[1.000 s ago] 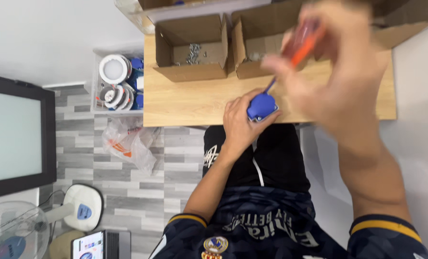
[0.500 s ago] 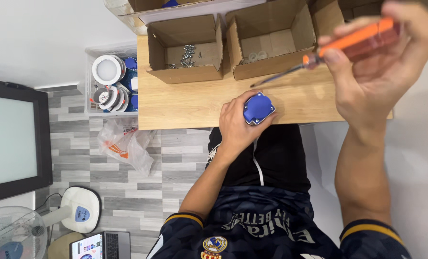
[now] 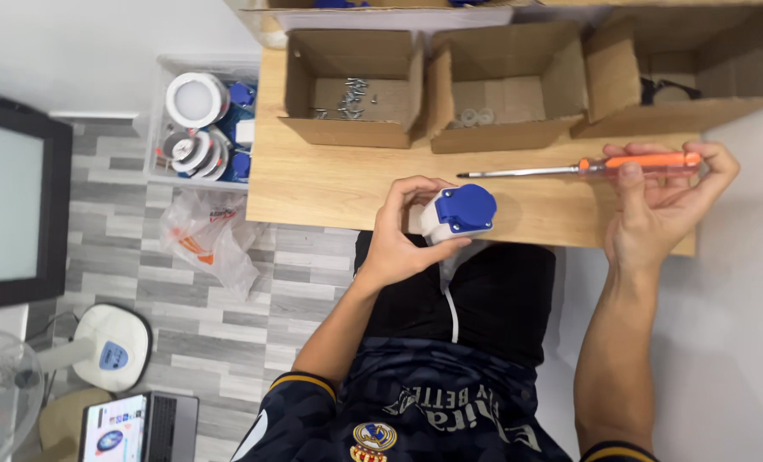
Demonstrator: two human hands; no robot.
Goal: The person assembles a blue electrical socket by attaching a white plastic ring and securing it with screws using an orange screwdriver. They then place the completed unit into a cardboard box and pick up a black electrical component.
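Gripping the white-and-blue socket part point(image 3: 457, 214) w/ my left hand point(image 3: 403, 235), fingers curled round its white body, I hold it at the near edge of the desk point(image 3: 330, 184), blue face tilted up and right, prob. so the front stays reachable. My right hand point(image 3: 659, 205) is closed on the orange-handled screwdriver point(image 3: 587, 166), held flat over the desk, tip pointing left, just above the part but not touching it. Three open cardboard boxes sit along the far edge, within reach: left box point(image 3: 351, 85) w/ screws, middle box point(image 3: 505, 94) w/ small clear bits, right box point(image 3: 681, 77) w/ sth dark, can't tell what.
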